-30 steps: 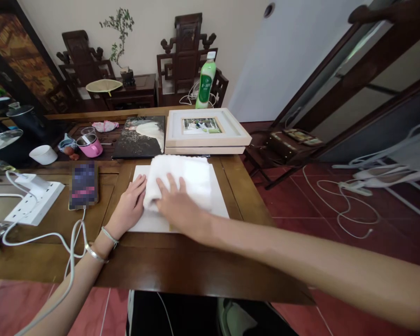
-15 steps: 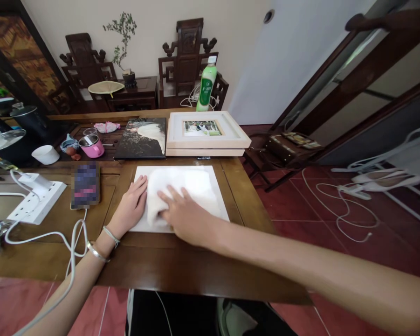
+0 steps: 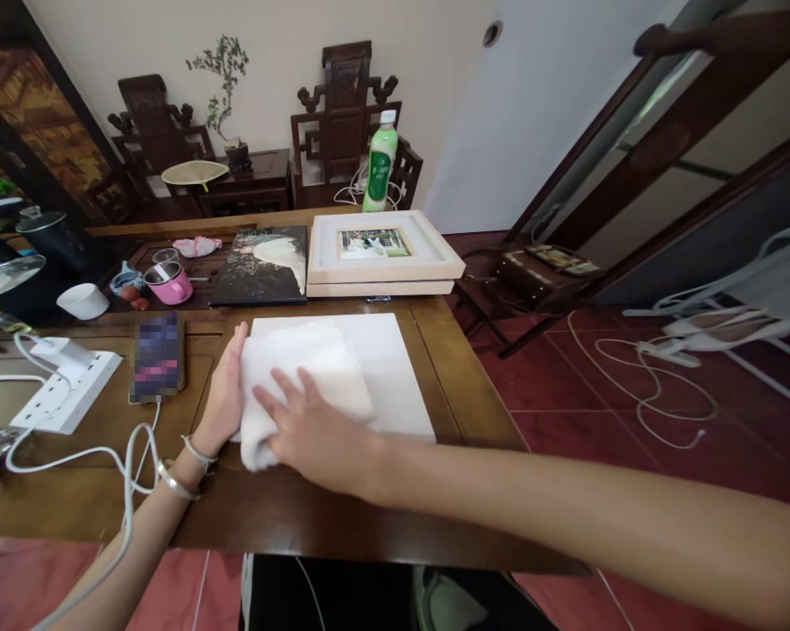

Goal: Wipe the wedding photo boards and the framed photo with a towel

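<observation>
A fluffy white cloth [image 3: 309,350] lies on a flat white board [image 3: 401,377] on the wooden table. My right hand [image 3: 319,438] presses on the cloth with its fingers resting over it; the thumb is hidden at the near folded edge. Along the board's left edge stands my left hand [image 3: 224,394], turned on its side, fingers straight and together, holding nothing. The cloth covers the left part of the board and hangs slightly past its near edge.
Behind the board are a dark photo panel [image 3: 263,263] and stacked pale picture frames [image 3: 427,250], with a green bottle [image 3: 380,171] beyond. Left are a phone [image 3: 157,355], a power strip [image 3: 72,390], white cables [image 3: 128,469] and a pink cup [image 3: 169,285].
My right hand has drawn the cloth left and toward me, baring the board's right part. My left hand has shifted left to the board's edge and turned more upright.
</observation>
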The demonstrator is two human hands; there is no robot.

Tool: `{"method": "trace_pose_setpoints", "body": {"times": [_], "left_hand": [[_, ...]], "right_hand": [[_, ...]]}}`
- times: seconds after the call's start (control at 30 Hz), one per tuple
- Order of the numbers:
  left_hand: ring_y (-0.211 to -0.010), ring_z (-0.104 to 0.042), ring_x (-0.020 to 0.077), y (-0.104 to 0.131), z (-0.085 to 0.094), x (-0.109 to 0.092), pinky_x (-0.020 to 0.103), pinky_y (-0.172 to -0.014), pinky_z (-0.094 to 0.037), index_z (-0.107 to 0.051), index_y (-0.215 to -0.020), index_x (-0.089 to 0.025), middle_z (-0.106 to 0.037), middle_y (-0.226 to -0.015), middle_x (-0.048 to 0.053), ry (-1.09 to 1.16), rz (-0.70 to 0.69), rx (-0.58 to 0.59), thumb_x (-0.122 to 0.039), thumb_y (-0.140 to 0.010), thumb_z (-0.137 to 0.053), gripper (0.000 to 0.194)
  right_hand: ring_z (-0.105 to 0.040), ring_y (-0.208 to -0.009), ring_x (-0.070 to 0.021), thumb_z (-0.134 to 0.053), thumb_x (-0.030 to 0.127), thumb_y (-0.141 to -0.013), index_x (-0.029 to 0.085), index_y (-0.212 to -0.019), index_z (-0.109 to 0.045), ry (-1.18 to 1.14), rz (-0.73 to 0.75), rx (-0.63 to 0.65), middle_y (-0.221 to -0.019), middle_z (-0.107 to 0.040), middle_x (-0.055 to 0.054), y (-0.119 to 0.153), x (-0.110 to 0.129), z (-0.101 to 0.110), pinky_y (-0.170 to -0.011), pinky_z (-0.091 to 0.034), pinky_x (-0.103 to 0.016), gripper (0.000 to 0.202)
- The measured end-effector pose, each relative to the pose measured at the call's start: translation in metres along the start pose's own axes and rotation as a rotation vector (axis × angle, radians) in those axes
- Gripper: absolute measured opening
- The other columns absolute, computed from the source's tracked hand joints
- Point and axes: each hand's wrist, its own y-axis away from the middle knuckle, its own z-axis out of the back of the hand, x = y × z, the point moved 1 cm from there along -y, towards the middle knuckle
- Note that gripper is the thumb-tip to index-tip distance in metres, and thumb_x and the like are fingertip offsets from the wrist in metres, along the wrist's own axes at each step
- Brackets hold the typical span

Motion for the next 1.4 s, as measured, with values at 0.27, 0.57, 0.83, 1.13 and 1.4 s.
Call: {"method": "trace_pose_setpoints", "body": {"times": [0.27, 0.57, 0.83, 1.13, 1.4], "left_hand": [[-0.138, -0.044, 0.0235, 0.002, -0.005, -0.005, 0.041, -0.118, -0.028, -0.055, -0.135, -0.012, -0.049, -0.146, 0.014, -0.252, -0.168, 0.104, -0.053, -0.1, -0.02, 0.065], [-0.138, -0.042, 0.0269, -0.001, -0.009, -0.006, 0.051, -0.118, -0.025, -0.059, -0.131, -0.02, -0.054, -0.142, 0.01, -0.419, -0.242, 0.252, -0.03, -0.096, -0.039, 0.042], [-0.143, -0.034, 0.0281, 0.003, -0.006, -0.01, 0.052, -0.12, -0.019, -0.044, -0.143, -0.012, -0.042, -0.151, 0.016, -0.488, -0.268, 0.336, -0.032, -0.097, -0.038, 0.05], [-0.148, -0.018, 0.0275, 0.006, -0.005, -0.003, 0.055, -0.119, -0.016, -0.032, -0.149, -0.011, -0.026, -0.158, 0.018, -0.577, -0.237, 0.418, -0.033, -0.1, -0.029, 0.054], [-0.149, -0.018, 0.0261, 0.005, -0.006, -0.003, 0.054, -0.119, -0.016, -0.031, -0.149, -0.013, -0.027, -0.158, 0.016, -0.589, -0.232, 0.416, -0.031, -0.1, -0.027, 0.052]], "right_hand": [[-0.026, -0.139, -0.0467, -0.061, 0.011, -0.079, 0.01, -0.111, -0.071, -0.201, -0.01, 0.251, -0.153, -0.033, -0.023, 0.046, -0.007, 0.015, -0.109, -0.028, -0.066, 0.033], [-0.063, -0.105, -0.028, -0.039, -0.001, -0.078, 0.013, -0.112, -0.064, -0.359, -0.283, 0.054, -0.112, -0.068, -0.017, -0.014, -0.089, 0.024, -0.083, -0.048, -0.036, 0.044], [-0.061, -0.087, -0.021, -0.044, 0.005, -0.08, 0.017, -0.092, -0.063, -0.389, -0.196, 0.049, -0.101, -0.07, -0.009, -0.082, -0.1, 0.037, -0.064, -0.038, -0.027, 0.026], [-0.06, -0.086, -0.0204, -0.043, 0.005, -0.08, 0.015, -0.092, -0.065, -0.372, -0.275, 0.115, -0.099, -0.069, -0.008, -0.014, -0.13, 0.042, -0.07, -0.04, -0.027, 0.027], [-0.063, -0.094, -0.0264, -0.039, -0.001, -0.072, 0.014, -0.106, -0.066, -0.276, -0.472, 0.171, -0.097, -0.068, -0.013, 0.066, -0.14, 0.024, -0.079, -0.047, -0.033, 0.045]]}}
